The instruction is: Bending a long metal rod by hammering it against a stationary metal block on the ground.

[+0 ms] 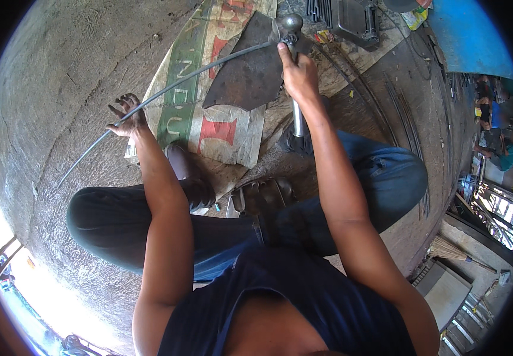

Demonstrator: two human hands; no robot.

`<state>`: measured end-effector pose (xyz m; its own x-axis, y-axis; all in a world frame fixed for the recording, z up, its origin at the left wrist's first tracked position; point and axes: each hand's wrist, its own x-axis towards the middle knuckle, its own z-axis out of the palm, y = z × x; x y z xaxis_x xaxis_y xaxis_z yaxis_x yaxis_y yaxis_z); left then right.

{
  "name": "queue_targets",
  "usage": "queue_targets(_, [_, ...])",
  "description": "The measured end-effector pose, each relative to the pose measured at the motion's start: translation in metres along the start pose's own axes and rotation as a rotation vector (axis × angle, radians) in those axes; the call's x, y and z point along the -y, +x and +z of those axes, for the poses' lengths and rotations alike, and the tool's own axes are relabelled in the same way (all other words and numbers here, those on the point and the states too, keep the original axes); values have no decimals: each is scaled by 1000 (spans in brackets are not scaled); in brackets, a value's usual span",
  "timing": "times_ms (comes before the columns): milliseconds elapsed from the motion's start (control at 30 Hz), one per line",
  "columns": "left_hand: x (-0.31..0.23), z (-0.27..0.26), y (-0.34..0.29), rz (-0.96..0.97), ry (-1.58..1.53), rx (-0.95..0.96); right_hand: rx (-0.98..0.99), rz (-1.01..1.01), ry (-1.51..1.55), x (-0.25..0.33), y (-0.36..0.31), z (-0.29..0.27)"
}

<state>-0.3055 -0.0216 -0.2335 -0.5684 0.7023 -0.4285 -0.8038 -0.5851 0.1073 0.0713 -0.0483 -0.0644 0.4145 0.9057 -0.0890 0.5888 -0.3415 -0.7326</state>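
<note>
A long, thin metal rod (pixel 203 69) slants from the lower left up to the hammer. My left hand (pixel 127 115) has its fingers spread and slightly bent, with the rod crossing the palm between thumb and fingers. In my right hand (pixel 301 76) is a ball-peen hammer (pixel 297 121), gripped high on its silver handle, thumb pointing toward the head. The rod's far end meets the hammer head; whether they touch I cannot tell. Below them a dark metal sheet (pixel 238 80) lies over a printed sack (pixel 176 110).
A dark tool case (pixel 354 22) and several dark bars (pixel 319 10) sit at the far right. Thin rods (pixel 408 127) lie on the floor beside my right knee. A blue sheet (pixel 476 35) stands beyond, and a broom (pixel 449 249) lies at the right. My sandalled feet (pixel 265 194) are close in.
</note>
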Motion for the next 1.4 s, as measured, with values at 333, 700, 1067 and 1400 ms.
queue_targets(333, [-38, -11, 23, -308, -73, 577, 62, 11, -7, 6, -6, 11])
queue_targets(700, [-41, 129, -30, -96, 329, 706, 226, 326, 561, 5, -5, -1])
queue_targets(1067, [-32, 139, -46, 9, 535, 613, 77, 265, 451, -10, -1, -8])
queue_targets(1400, [-29, 139, -46, 18, 487, 561, 59, 117, 292, -44, 5, 25])
